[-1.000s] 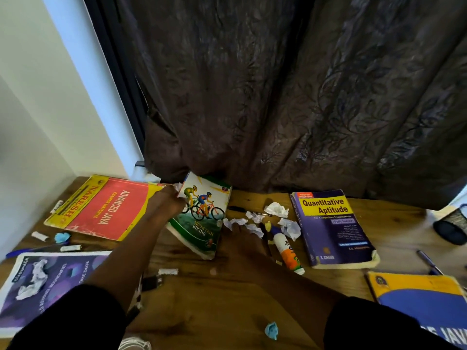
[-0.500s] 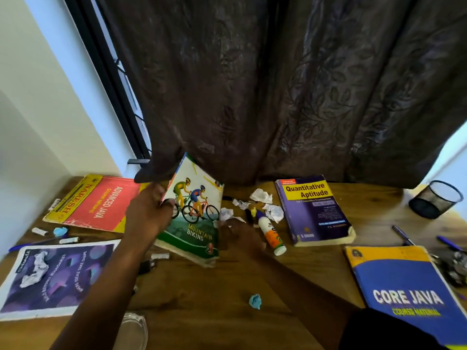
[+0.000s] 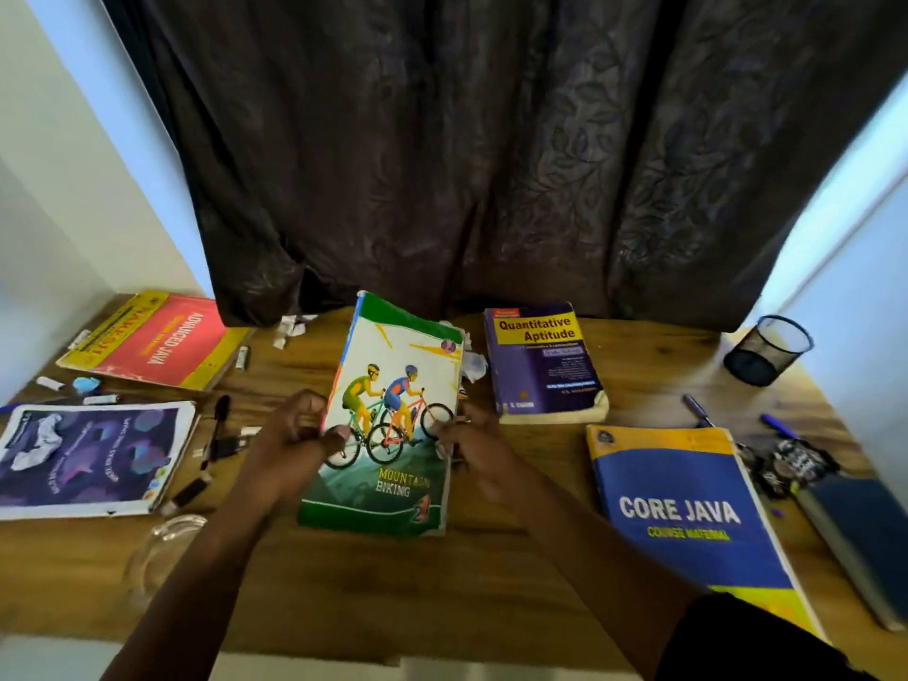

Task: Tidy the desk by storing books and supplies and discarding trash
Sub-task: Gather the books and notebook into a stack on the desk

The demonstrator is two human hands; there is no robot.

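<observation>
The Mountain Biking book (image 3: 388, 425) is being held at mid-desk, just left of the Quantitative Aptitude book (image 3: 543, 358). Its left edge is being pinched by the curled fingers of the left hand (image 3: 295, 435), and its right edge is being gripped by the right hand (image 3: 471, 444), probably so that it is being steadied for storing.
</observation>
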